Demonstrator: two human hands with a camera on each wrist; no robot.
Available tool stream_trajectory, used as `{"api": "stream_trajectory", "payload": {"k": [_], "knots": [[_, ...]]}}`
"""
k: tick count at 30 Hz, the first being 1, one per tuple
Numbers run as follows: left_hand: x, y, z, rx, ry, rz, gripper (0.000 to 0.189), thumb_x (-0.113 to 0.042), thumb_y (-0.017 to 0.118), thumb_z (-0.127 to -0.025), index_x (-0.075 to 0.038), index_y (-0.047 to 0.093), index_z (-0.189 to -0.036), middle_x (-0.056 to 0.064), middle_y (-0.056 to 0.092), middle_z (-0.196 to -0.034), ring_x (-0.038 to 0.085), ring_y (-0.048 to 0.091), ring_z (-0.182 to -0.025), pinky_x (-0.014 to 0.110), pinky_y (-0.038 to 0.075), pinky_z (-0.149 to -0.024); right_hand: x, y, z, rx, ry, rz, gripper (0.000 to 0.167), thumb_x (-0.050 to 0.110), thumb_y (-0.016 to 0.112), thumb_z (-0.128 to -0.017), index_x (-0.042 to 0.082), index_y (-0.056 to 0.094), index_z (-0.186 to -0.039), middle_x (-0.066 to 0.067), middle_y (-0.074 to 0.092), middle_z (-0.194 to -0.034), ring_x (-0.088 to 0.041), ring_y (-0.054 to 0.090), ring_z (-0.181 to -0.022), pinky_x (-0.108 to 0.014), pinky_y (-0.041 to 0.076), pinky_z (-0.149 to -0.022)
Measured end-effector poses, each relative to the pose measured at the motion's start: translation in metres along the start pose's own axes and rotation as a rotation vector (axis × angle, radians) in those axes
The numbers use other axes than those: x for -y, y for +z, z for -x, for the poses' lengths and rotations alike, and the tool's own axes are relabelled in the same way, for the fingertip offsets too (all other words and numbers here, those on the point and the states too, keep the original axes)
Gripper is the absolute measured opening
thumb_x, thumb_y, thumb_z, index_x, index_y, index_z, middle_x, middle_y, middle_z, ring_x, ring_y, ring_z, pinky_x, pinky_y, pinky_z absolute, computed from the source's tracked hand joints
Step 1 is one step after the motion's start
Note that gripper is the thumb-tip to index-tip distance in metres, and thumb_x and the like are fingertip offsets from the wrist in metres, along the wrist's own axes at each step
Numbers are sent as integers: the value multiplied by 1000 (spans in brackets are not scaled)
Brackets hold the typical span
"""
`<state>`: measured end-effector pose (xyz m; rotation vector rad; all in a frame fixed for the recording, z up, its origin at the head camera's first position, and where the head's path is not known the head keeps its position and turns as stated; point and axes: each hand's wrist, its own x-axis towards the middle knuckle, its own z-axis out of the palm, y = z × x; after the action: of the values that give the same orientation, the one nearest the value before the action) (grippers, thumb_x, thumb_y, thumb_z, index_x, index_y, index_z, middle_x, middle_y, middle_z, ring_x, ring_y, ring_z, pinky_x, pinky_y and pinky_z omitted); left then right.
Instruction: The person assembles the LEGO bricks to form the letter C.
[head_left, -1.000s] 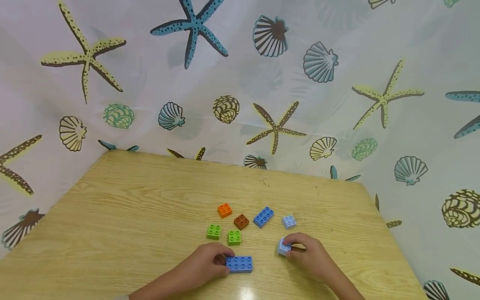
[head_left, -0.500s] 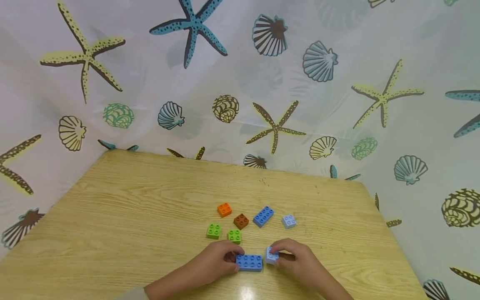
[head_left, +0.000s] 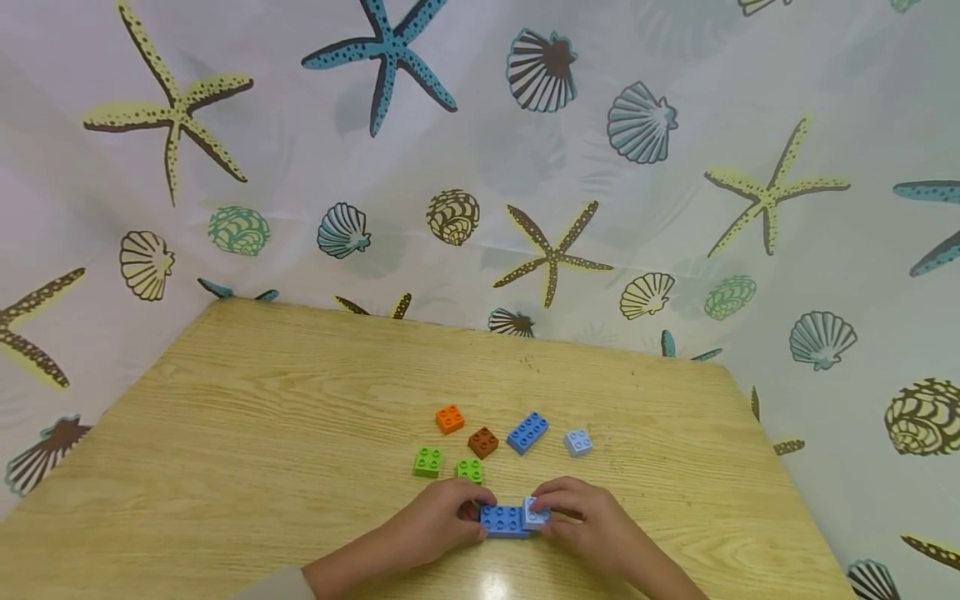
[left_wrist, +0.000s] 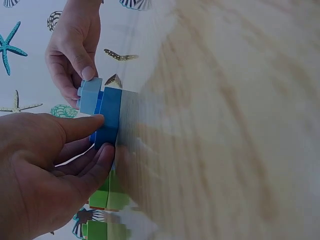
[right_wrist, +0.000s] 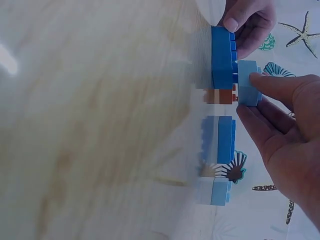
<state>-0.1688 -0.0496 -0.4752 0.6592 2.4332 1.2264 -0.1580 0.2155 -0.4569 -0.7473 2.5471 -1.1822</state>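
My left hand (head_left: 433,527) pinches the left end of a blue eight-stud toy brick (head_left: 501,525) between thumb and fingers, and the brick lies flat on the table. My right hand (head_left: 596,523) grips a light blue four-stud brick (head_left: 532,518) by its sides. In the right wrist view the light blue brick (right_wrist: 247,82) sits over the right end of the blue brick (right_wrist: 222,57), jutting slightly past it. Whether the studs are pressed fully in cannot be made out. Fingers cover part of both bricks.
Beyond the hands lie two green bricks, one left (head_left: 427,462) and one right (head_left: 469,471), an orange brick (head_left: 450,419), a brown brick (head_left: 483,442), a second blue brick (head_left: 528,432) and another light blue brick (head_left: 578,442). A patterned curtain (head_left: 465,158) borders the wooden table (head_left: 300,400).
Both hands have come together: the left slid the blue brick rightward, and the right carried the light blue brick leftward and onto the blue brick's right end.
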Motion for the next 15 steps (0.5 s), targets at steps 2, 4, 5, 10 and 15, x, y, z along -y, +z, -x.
{"api": "stream_trajectory", "payload": {"k": [2, 4, 5, 10, 15], "knots": [[0, 0, 0, 1, -1, 1, 32, -11, 79, -87, -7, 72, -118, -3, 68, -104, 6, 59, -86, 24, 52, -76, 1, 0, -1, 5, -7, 10, 20, 11, 71, -94, 19, 76, -111, 1, 66, -126, -24, 63, -121, -30, 54, -98], [-1, 0, 0, 2, -5, 3, 32, -11, 79, -87, -7, 72, -118, -3, 68, -104, 6, 58, -86, 24, 52, -76, 1, 1, -2, 5, -8, 22, 20, 11, 71, -94, 20, 76, -111, 2, 67, -126, -22, 63, -120, -28, 54, -97], [-1, 0, 0, 3, -5, 5, 31, -11, 78, -87, -7, 72, -118, -3, 68, -104, 6, 58, -86, 24, 52, -75, 1, 1, -2, 3, -14, 31, 20, 12, 72, -93, 20, 76, -111, 2, 67, -125, -22, 63, -120, -28, 53, -97], [-1, 0, 1, 0, 8, 9, 31, -10, 78, -87, -6, 72, -117, -2, 68, -104, 6, 59, -86, 23, 51, -75, 1, 3, -3, -16, -53, 75, 18, 12, 73, -92, 20, 78, -108, 3, 68, -123, -20, 64, -117, -31, 53, -98], [-2, 0, 1, -6, 12, 1, 32, -10, 78, -87, -5, 72, -117, -2, 68, -103, 6, 58, -85, 23, 51, -74, 2, 4, -4, -19, -92, 92, 18, 8, 75, -90, 17, 79, -104, 2, 69, -120, -20, 64, -116, -32, 54, -98]]}}
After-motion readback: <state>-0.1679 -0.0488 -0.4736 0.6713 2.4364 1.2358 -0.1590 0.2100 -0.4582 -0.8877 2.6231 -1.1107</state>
